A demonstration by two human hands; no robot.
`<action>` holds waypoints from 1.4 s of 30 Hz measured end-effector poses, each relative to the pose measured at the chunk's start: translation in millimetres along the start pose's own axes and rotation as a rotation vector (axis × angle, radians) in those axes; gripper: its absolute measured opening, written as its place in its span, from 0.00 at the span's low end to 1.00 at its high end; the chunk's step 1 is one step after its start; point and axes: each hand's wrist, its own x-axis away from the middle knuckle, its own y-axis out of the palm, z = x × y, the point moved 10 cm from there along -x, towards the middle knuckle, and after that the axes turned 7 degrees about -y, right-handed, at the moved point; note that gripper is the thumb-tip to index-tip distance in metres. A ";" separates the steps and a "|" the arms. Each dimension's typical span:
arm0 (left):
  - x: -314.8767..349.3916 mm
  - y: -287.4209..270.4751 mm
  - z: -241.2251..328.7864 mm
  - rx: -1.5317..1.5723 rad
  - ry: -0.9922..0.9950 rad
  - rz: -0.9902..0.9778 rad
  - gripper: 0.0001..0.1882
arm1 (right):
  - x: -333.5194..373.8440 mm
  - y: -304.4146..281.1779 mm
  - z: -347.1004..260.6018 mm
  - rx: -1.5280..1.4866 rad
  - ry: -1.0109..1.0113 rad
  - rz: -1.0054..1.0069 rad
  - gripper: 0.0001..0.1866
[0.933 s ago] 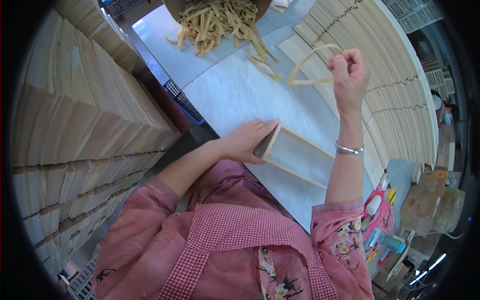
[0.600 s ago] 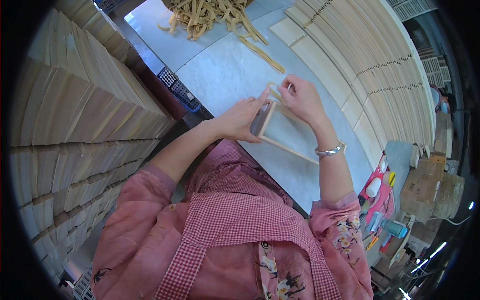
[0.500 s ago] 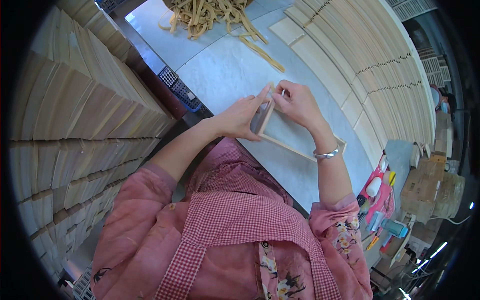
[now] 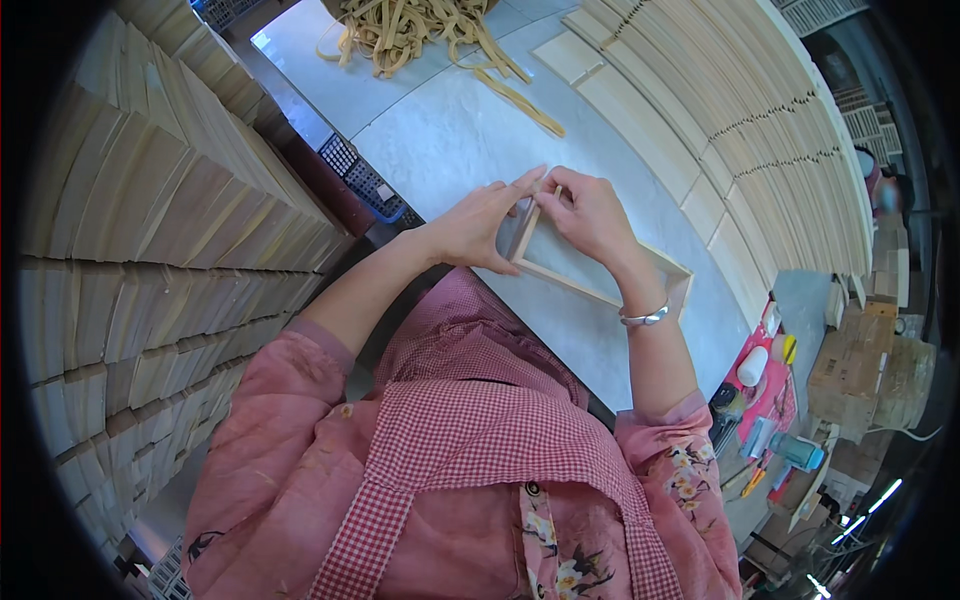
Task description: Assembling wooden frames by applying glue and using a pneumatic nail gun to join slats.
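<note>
A shallow rectangular frame of pale wood (image 4: 572, 282) lies on the table in front of me. My left hand (image 4: 478, 228) spans its short left side, the thumb at the near corner and the fingers reaching to the far corner. At that far corner my right hand (image 4: 592, 212) is closed in a pinch, its fingertips almost touching those of the left. What the pinch holds is hidden by the fingers. My right forearm passes over the frame's right part. Beyond both hands lies a loose tan strip (image 4: 520, 102).
A pile of tan strips (image 4: 405, 35) sits at the table's far end. Rows of thin wooden boards (image 4: 700, 110) line the right side. Tall wood stacks (image 4: 130, 200) rise at left, near a dark plastic basket (image 4: 360, 180). Small tools and a white bottle (image 4: 752, 366) lie at right.
My right hand has shifted slightly left and its fingers have closed in more at the corner. The frame's right end shows more now. A yellowish bit by the left fingertips no longer shows.
</note>
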 end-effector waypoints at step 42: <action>-10.1 -0.1 -9.2 -0.255 -0.063 0.010 0.60 | 243.8 -120.6 156.5 0.239 0.205 0.753 0.20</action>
